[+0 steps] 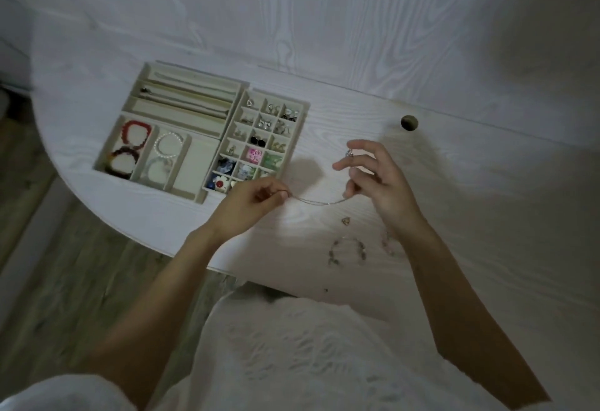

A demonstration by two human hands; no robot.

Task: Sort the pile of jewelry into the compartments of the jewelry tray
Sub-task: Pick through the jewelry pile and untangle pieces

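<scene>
A thin silver necklace chain (pixel 319 201) hangs in a shallow curve between both hands, just above the white table. My left hand (pixel 251 201) pinches one end near the tray's front right corner. My right hand (pixel 373 176) pinches the other end, and a small sparkly pendant (pixel 350 152) shows at its fingertips. The beige jewelry tray (pixel 227 124) lies to the left: long slots at the back, bracelet compartments with red, dark and pearl bracelets (pixel 168 146), and a grid of small cells holding earrings and charms.
Loose pieces lie on the table near my right forearm: a small heart-shaped charm (pixel 346 221), a beaded bracelet (pixel 349 250) and a pale pink piece (pixel 389 245). A round hole (pixel 409 123) sits in the tabletop at the back right. The table's curved edge runs front left.
</scene>
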